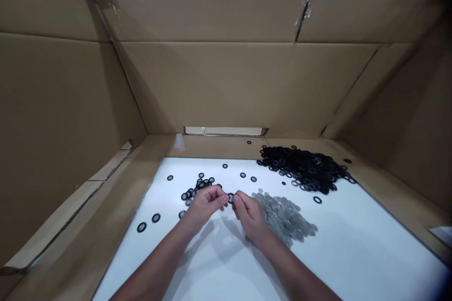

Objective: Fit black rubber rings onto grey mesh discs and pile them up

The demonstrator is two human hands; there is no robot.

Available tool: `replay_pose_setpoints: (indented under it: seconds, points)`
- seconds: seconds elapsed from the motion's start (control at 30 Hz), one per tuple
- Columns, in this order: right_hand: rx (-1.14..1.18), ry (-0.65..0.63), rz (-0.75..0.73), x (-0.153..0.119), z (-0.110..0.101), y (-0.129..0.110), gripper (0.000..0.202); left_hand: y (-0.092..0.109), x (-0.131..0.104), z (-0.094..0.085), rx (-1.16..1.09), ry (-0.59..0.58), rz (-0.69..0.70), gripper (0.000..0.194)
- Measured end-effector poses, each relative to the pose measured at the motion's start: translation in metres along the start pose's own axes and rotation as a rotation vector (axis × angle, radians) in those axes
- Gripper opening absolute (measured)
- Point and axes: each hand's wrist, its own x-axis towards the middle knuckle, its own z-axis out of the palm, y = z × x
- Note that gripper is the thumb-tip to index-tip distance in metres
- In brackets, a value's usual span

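A small black ring [230, 198] with a pale centre is pinched between my two hands, above the middle of the white board. My left hand [209, 202] grips its left edge with thumb and fingers closed. On the other edge, my right hand [250, 214] holds it in a similar pinch. Grey translucent discs [287, 218] lie heaped just right of my right hand, which covers part of them. Behind and beside my left hand sits a loose cluster of black rings with pale centres [201, 183], partly hidden by that hand.
A big pile of black rings [303, 167] rests at the back right, partly on cardboard. Single filled rings [156, 217] are scattered leftward. Tall cardboard walls [219, 84] surround the white board [353, 244], with a slot [226, 130] low in the back wall.
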Motion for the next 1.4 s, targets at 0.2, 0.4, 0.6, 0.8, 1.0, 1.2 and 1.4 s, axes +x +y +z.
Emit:
replay_pose_setpoints:
  seconds: [0.2, 0.4, 0.6, 0.8, 1.0, 1.2, 1.4]
  points:
    - [-0.132, 0.012, -0.063, 0.001, 0.003, 0.003, 0.034, -0.010, 0.001, 0.002, 0.030, 0.037, 0.027, 0.028]
    - [-0.126, 0.030, 0.000, 0.001, 0.006, 0.005, 0.035, -0.013, 0.001, 0.000, 0.088, 0.023, 0.043, 0.028]
    - [-0.142, 0.070, 0.007, 0.001, 0.007, 0.004, 0.035, -0.013, 0.002, 0.004, 0.088, 0.053, 0.057, 0.028]
    - [-0.103, 0.059, 0.031, 0.002, 0.006, 0.003, 0.036, -0.015, 0.001, 0.004, 0.069, 0.067, 0.066, 0.028]
    - [0.001, 0.026, 0.064, 0.005, 0.002, 0.000, 0.040, -0.006, 0.001, 0.001, 0.074, -0.012, 0.025, 0.027]
    - [0.005, 0.077, 0.061, 0.005, 0.001, -0.003, 0.040, -0.004, -0.001, 0.000, 0.018, -0.115, -0.072, 0.031]
    - [0.002, 0.074, 0.042, 0.005, -0.003, -0.002, 0.038, 0.002, -0.002, -0.004, 0.041, -0.159, -0.081, 0.031]
